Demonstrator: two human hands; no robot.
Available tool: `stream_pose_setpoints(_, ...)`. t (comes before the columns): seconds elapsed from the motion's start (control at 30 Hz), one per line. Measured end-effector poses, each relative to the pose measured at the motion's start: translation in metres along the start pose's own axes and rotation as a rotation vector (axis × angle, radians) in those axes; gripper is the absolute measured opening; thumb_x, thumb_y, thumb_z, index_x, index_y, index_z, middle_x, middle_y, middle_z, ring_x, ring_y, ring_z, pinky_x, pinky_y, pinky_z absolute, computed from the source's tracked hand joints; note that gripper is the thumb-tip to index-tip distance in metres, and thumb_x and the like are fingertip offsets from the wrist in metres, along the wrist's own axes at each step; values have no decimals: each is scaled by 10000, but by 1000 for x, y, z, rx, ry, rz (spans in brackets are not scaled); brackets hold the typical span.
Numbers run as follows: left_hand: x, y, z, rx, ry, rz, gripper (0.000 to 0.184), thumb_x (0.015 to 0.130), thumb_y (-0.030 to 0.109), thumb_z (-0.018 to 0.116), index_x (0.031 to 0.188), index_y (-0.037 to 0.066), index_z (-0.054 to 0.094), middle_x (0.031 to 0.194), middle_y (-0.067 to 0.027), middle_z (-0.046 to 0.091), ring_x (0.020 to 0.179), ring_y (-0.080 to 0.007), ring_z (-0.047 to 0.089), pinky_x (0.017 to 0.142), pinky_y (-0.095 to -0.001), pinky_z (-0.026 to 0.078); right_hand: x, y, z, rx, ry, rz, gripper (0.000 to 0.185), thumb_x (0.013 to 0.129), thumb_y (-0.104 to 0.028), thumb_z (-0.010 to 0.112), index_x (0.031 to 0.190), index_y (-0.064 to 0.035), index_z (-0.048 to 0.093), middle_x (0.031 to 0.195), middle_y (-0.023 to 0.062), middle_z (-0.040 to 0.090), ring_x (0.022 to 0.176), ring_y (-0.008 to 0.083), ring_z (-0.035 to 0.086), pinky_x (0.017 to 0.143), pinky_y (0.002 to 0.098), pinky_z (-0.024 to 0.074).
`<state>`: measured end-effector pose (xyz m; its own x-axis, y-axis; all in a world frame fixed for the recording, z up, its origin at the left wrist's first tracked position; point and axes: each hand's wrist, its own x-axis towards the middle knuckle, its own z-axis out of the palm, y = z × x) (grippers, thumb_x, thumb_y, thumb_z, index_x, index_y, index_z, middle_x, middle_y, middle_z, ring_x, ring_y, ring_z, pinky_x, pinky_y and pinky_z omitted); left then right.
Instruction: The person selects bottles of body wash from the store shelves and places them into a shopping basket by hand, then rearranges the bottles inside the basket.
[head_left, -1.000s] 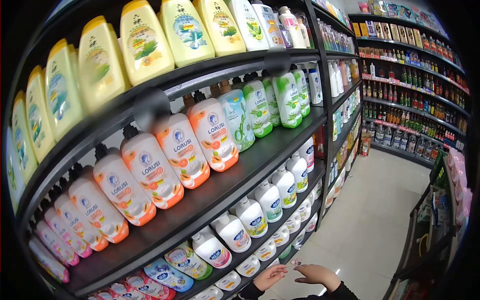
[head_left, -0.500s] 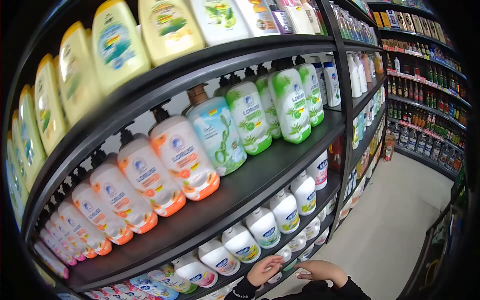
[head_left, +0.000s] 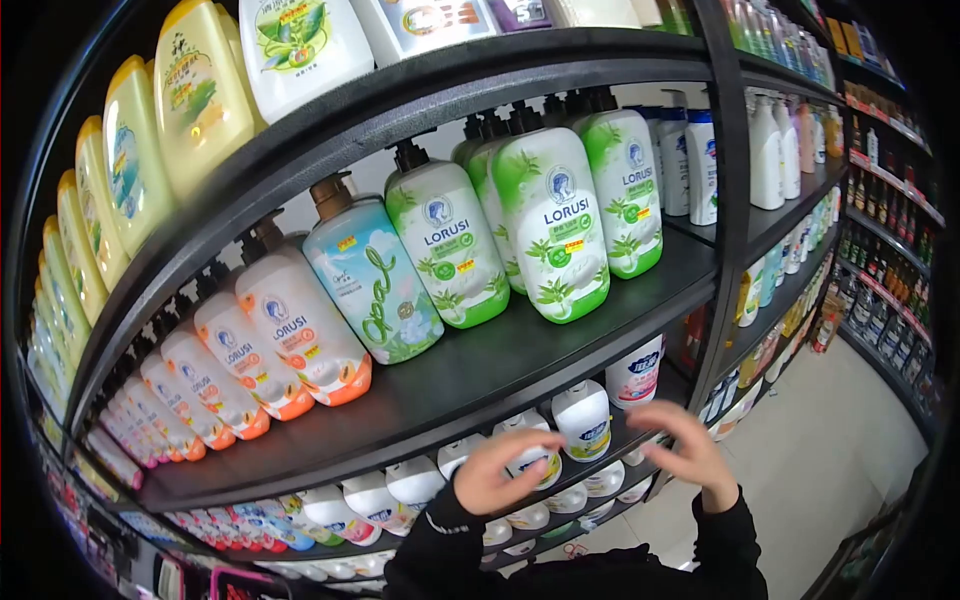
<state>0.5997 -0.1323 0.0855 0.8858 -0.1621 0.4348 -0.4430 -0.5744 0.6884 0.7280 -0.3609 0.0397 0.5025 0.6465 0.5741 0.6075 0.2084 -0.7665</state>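
Observation:
Both my hands are raised in front of the lower shelf, holding nothing. My left hand (head_left: 508, 470) points rightward with its thumb apart from its fingers, and it partly covers a white bottle (head_left: 528, 452). My right hand (head_left: 685, 450) faces it, fingers spread and curved to the left. Between them a white bottle (head_left: 583, 420) with a blue label stands on the lower shelf. On the shelf above are green-and-white LORUSI pump bottles (head_left: 558, 225), a light-blue pump bottle (head_left: 372, 280) and a row of orange-and-white LORUSI pump bottles (head_left: 295, 330).
A black shelf board (head_left: 560, 350) runs above my hands, with a dark upright post (head_left: 728, 190) to the right. Yellow bottles (head_left: 190, 90) line the top shelf. Beyond the post, the tiled floor (head_left: 790, 460) leads to shelves of dark bottles (head_left: 885, 210).
Both hands have risen from the bottom of the view and moved farther apart. The view has shifted closer to the green-and-white bottles. No bottle has visibly been moved.

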Motion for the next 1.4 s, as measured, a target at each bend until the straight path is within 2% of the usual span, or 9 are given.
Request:
stream_pose_setpoints(0.07,22,2,-11,45,69,113,277,803,73,505,1067,-8,522,1041,-134,564,985,-213,537,868,-311,394,23,5,-15,-51,106,-109,288,747,-35,567,1031,-3,537,1073,128,554,1001,245,525,841,327,406)
stream_pose_setpoints(0.2,68,7,-20,-306,367,109,440,801,35,507,1216,4,364,1138,-129,491,1023,-209,502,896,-317,367,75,5,-24,-192,242,-325,226,738,10,533,963,7,554,1016,136,573,968,257,543,845,318,400)
stream_pose_setpoints(0.37,117,-9,-34,10,610,23,608,760,78,609,1271,39,282,1223,-129,379,1118,-212,391,899,-324,355,125,11,-21,-477,319,-425,369,763,-15,537,1122,3,452,1131,184,484,1061,320,470,886,347,373)
stream_pose_setpoints(0.5,143,-17,-35,-84,657,-58,699,739,164,653,1269,-27,238,1253,-202,334,1161,-296,355,920,-374,348,148,29,-19,-427,316,-394,434,773,-33,540,1179,20,395,1176,193,446,1077,319,457,881,348,381)
stream_pose_setpoints(0.6,155,-22,-35,-211,616,-72,738,732,192,668,1247,-90,220,1268,-235,298,1186,-319,320,920,-391,352,154,30,-16,-386,330,-362,462,773,-44,547,1198,17,376,1187,198,436,1084,313,453,881,348,385)
stream_pose_setpoints(0.8,167,-25,-38,-318,553,-26,775,674,187,718,1210,-124,252,1152,-223,437,1049,-252,475,838,-320,426,158,38,-16,-320,295,-281,618,779,-129,577,1270,53,248,1205,265,407,1028,355,502,841,370,414)
stream_pose_setpoints(0.97,169,-22,-33,-385,465,-20,560,658,124,728,1083,-69,418,989,-151,567,894,-186,563,779,-307,463,160,28,-14,-410,193,-112,709,765,-225,613,1260,88,214,1152,307,434,1052,389,469,840,372,406)
stream_pose_setpoints(1.07,168,-23,-35,-346,463,-65,552,651,125,733,1078,-58,435,993,-142,569,887,-191,566,776,-304,463,161,31,-14,-492,225,-203,744,752,-250,627,1260,88,202,1155,300,436,1046,391,472,837,375,406)
stream_pose_setpoints(1.4,165,-13,-38,-494,432,54,486,676,116,716,1085,-7,483,1005,-107,584,908,-168,567,783,-294,459,164,27,-18,-290,109,-105,654,762,-322,609,1229,35,323,1136,251,472,1067,334,478,863,354,386)
